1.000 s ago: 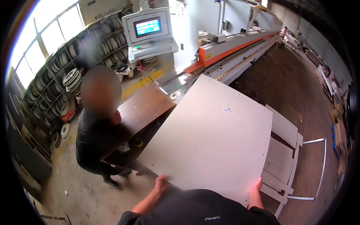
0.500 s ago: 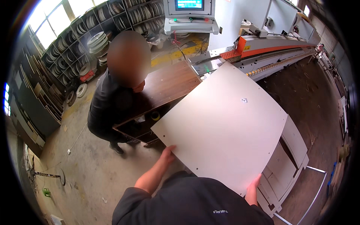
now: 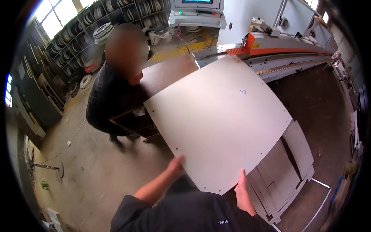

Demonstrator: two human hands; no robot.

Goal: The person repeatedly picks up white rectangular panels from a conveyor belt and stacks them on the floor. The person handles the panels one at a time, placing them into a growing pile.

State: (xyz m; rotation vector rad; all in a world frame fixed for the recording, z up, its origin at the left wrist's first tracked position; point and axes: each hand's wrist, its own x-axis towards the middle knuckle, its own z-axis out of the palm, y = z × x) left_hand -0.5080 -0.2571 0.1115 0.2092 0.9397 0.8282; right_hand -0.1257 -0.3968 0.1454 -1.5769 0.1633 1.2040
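A large white panel [image 3: 216, 127] with small holes along its edges and a small label is held out in front of me. My left hand [image 3: 176, 164] grips its left edge, thumb on top and the other fingers hidden underneath. My right hand [image 3: 241, 187] grips the near right edge in the same manner. The panel's far left part covers some of a brown wood-look table [image 3: 170, 75]. Behind that table's left side stands another person [image 3: 112, 89] in dark clothes, leaning toward it.
A long machine with an orange guard [image 3: 249, 44] runs along the far right, below a grey control console [image 3: 197, 17]. Several pale panels [image 3: 276, 174] lie at the right on a white-framed support. Racks of edging rolls [image 3: 73, 36] line the back left; boards [image 3: 42, 85] lean at the left.
The white panel has turned and shifted left, covering more of the brown table. My right hand has moved left with its edge, while my left hand stays near the left edge.
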